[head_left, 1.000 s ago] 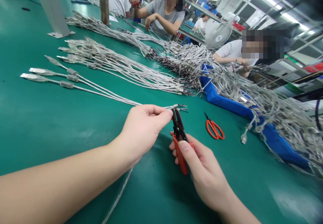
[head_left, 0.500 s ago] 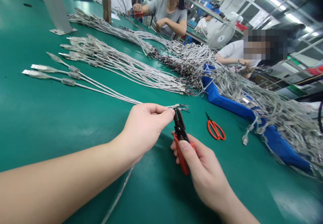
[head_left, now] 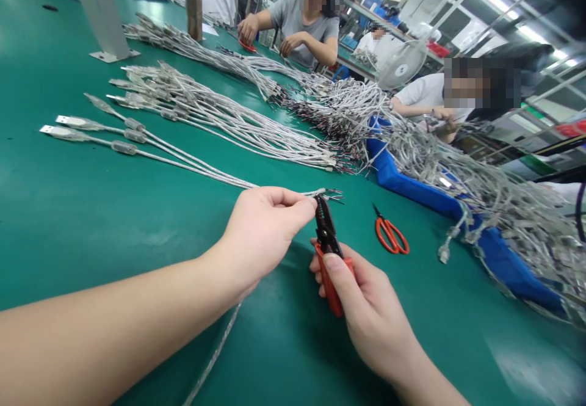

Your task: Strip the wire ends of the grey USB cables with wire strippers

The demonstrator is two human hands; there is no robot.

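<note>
A green-topped factory worktable [head_left: 91, 223] runs past seated co-workers. The left hand [head_left: 260, 229] pinches the end of a thin silver-grey cable [head_left: 323, 193] between thumb and fingers and holds it at the black head of a red-handled wire stripper [head_left: 327, 241]. The right hand [head_left: 366, 308] is closed around the stripper's handles. Left of the stripper, three silver USB-plug cables [head_left: 137, 143] lie straight, apparently finished. To its right, past orange-handled scissors [head_left: 389, 235], a tangled cable heap [head_left: 480, 192] over a blue plastic bin [head_left: 412, 186] seems to remain.
</note>
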